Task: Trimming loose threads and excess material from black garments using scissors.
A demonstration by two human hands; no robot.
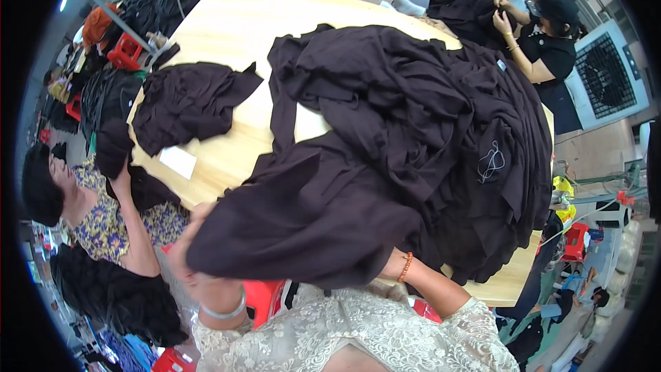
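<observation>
The person's left hand (189, 265) gripped the near edge of a dark brown garment (303, 224), fingers closed on the cloth at the lower left of the view, a silver bangle (224, 311) on that wrist. The right hand (385, 269) was buried under the same fabric; only the wrist with an orange bead bracelet (406, 266) showed, so its grip could not be told. The garment hung lifted off the near rim of the round wooden surface (227, 27), still trailing into the big heap of dark garments (427, 117) behind it. By the look of it, one piece was being drawn free of the heap. The next move called for a firm pull toward the body without dragging neighbouring pieces along. A smaller dark pile (182, 103) lay apart on the left, near a co-worker (103, 220) holding more dark cloth.
</observation>
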